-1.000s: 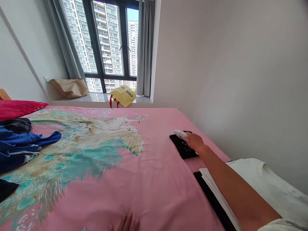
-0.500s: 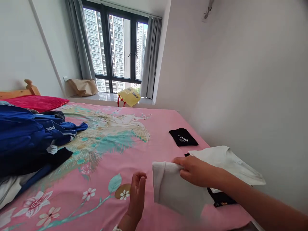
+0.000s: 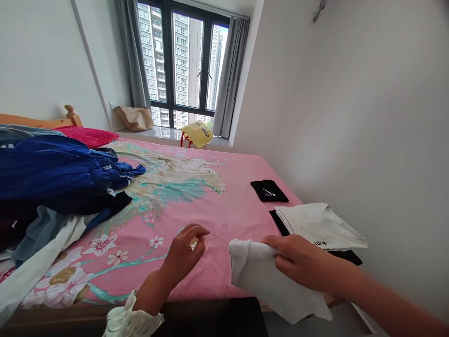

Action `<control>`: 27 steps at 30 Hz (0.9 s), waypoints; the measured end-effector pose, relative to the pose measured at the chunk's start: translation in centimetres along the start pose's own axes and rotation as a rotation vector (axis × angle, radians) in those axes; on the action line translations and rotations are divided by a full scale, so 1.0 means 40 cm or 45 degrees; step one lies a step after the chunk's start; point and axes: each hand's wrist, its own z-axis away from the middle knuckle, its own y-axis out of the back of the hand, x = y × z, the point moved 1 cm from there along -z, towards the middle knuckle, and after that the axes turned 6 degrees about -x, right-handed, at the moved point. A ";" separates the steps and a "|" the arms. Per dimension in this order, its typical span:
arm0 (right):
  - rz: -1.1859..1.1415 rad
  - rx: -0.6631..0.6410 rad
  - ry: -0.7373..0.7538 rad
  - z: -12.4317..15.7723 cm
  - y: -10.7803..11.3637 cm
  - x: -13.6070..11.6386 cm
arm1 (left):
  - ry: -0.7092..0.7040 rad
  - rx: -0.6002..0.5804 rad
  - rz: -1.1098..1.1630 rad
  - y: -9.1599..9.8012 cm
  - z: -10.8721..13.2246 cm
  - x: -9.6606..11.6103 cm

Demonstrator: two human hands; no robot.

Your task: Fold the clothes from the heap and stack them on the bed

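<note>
My right hand (image 3: 298,262) pinches the upper edge of a folded white garment (image 3: 259,269), which hangs down at the bed's near edge. Left of it, my left hand (image 3: 185,250) is held over the bedsheet, empty, with a gap between thumb and curled forefinger. Behind my right hand lies a white shirt (image 3: 315,222) with dark print, on top of black cloth (image 3: 347,256). Farther back on the sheet is a black folded garment (image 3: 269,191) with white lettering.
A heap of mixed clothes (image 3: 63,173), mostly blue and black, covers the left of the pink flowered bed (image 3: 242,173). Beyond it lies a red pillow (image 3: 91,135). A brown paper bag (image 3: 135,118) and a yellow bag (image 3: 198,134) sit by the window. A wall (image 3: 351,117) borders the right.
My view has shifted, showing more of the bed's near edge. My left hand has moved left, away from the white garment, its fingers now bent. My right hand keeps its hold.
</note>
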 end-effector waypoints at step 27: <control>-0.256 -0.119 -0.109 0.108 -0.022 -0.053 | 0.163 -0.455 0.584 0.050 0.027 0.054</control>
